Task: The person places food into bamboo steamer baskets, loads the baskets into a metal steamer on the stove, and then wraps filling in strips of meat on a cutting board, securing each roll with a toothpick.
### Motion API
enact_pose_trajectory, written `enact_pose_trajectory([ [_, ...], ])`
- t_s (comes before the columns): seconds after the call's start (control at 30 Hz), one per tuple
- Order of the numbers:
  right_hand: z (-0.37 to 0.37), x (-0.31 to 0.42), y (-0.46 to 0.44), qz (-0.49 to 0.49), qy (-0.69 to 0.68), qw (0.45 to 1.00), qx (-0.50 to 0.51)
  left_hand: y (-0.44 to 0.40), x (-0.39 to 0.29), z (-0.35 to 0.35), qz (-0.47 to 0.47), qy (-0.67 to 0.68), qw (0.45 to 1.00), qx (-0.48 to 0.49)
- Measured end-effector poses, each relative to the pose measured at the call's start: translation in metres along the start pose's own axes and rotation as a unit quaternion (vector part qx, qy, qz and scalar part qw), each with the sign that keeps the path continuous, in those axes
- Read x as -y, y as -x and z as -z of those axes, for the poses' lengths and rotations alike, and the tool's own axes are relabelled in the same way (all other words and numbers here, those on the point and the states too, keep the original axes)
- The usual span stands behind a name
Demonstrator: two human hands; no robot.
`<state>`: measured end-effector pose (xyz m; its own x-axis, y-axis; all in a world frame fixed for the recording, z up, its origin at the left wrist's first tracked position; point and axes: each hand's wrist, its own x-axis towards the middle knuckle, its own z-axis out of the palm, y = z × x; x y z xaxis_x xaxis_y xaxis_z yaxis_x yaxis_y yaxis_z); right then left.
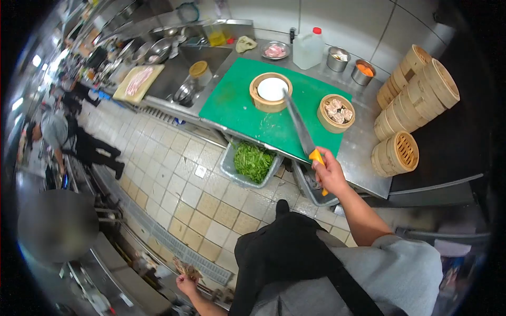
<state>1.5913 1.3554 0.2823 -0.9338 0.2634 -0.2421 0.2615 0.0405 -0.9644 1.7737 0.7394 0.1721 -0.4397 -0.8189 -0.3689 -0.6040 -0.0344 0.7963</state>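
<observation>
My right hand [330, 171] is wrapped round the yellow handle of a kitchen knife [300, 125]. Its long blade points away from me over the green cutting board [226, 105], the tip at a small white dish [272, 89]. That dish sits in a round bamboo steamer [266, 105]. To the right, a second bamboo steamer [337, 126] holds several dumplings [338, 111]. Low on the left, away from the counter, my left hand [187, 284] is closed on a brown crumpled bundle [185, 267], whose kind I cannot make out.
Stacked bamboo steamers [416, 102] stand at the counter's right end. Behind the board are a plastic jug [309, 50], metal cups and a plate of meat [275, 50]. A tub of greens [253, 162] stands below the counter edge. Another person [68, 134] works at the left.
</observation>
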Motion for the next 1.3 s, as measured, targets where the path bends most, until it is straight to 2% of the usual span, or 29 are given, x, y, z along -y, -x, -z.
enact_pose_trajectory([
  [0.03,-0.003,0.013,0.007,-0.048,0.094,0.994,0.002,-0.017,-0.027,-0.018,-0.037,0.045,0.997,0.046],
  [0.07,-0.006,0.011,0.006,-0.055,0.091,0.994,-0.013,-0.028,-0.049,-0.036,-0.066,0.090,0.989,0.094],
  [0.13,-0.012,0.009,0.002,0.145,0.241,0.959,0.033,-0.044,-0.103,-0.075,-0.085,0.098,0.981,0.144],
  [0.17,-0.020,0.024,0.001,0.093,0.240,0.965,0.040,-0.052,-0.134,-0.095,-0.104,0.113,0.971,0.181],
  [0.27,-0.035,0.018,-0.018,0.109,0.292,0.949,-0.052,-0.073,-0.220,-0.150,-0.148,0.057,0.954,0.255],
  [0.3,-0.039,0.032,-0.020,0.056,0.284,0.955,-0.059,-0.079,-0.242,-0.167,-0.152,0.048,0.949,0.271],
  [0.37,-0.051,0.031,-0.028,0.054,0.294,0.948,-0.107,-0.093,-0.281,-0.202,-0.200,0.042,0.917,0.342],
  [0.47,-0.077,0.039,-0.037,0.044,0.301,0.937,-0.173,-0.121,-0.322,-0.242,-0.224,0.010,0.878,0.424],
  [0.53,-0.095,0.048,-0.033,-0.014,0.236,0.946,-0.221,-0.151,-0.330,-0.265,-0.234,-0.014,0.863,0.448],
  [0.57,-0.099,0.033,-0.028,0.027,0.241,0.938,-0.248,-0.168,-0.332,-0.275,-0.233,-0.027,0.852,0.468],
  [0.6,-0.110,0.035,-0.015,0.016,0.238,0.937,-0.256,-0.185,-0.335,-0.282,-0.234,-0.042,0.840,0.488],
  [0.67,-0.133,0.044,0.010,-0.121,0.067,0.951,-0.278,-0.222,-0.334,-0.295,-0.231,-0.070,0.832,0.499],
  [0.7,-0.142,0.027,0.020,-0.098,0.005,0.946,-0.310,-0.231,-0.334,-0.297,-0.227,-0.084,0.831,0.500],
  [0.73,-0.148,0.013,0.026,-0.100,0.005,0.944,-0.314,-0.240,-0.335,-0.298,-0.227,-0.087,0.829,0.504],
  [0.8,-0.157,-0.006,0.029,-0.135,-0.094,0.913,-0.373,-0.252,-0.335,-0.298,-0.202,-0.113,0.841,0.490],
  [1.03,-0.208,-0.028,-0.007,-0.113,-0.148,0.884,-0.430,-0.306,-0.299,-0.275,-0.164,-0.156,0.845,0.484],
  [1.1,-0.219,-0.022,-0.018,-0.100,-0.156,0.875,-0.447,-0.332,-0.289,-0.274,-0.119,-0.219,0.855,0.454],
  [1.13,-0.225,-0.018,-0.024,-0.096,-0.156,0.872,-0.455,-0.359,-0.283,-0.275,-0.072,-0.195,0.851,0.483],
  [1.2,-0.239,-0.014,-0.035,-0.098,-0.151,0.870,-0.460,-0.398,-0.273,-0.282,-0.062,-0.228,0.843,0.484],
  [1.27,-0.258,-0.012,-0.054,-0.106,-0.159,0.863,-0.468,-0.457,-0.260,-0.292,-0.206,-0.277,0.749,0.565],
  [1.3,-0.270,-0.008,-0.062,-0.118,-0.162,0.862,-0.465,-0.430,-0.295,-0.291,-0.119,-0.310,0.793,0.510],
])
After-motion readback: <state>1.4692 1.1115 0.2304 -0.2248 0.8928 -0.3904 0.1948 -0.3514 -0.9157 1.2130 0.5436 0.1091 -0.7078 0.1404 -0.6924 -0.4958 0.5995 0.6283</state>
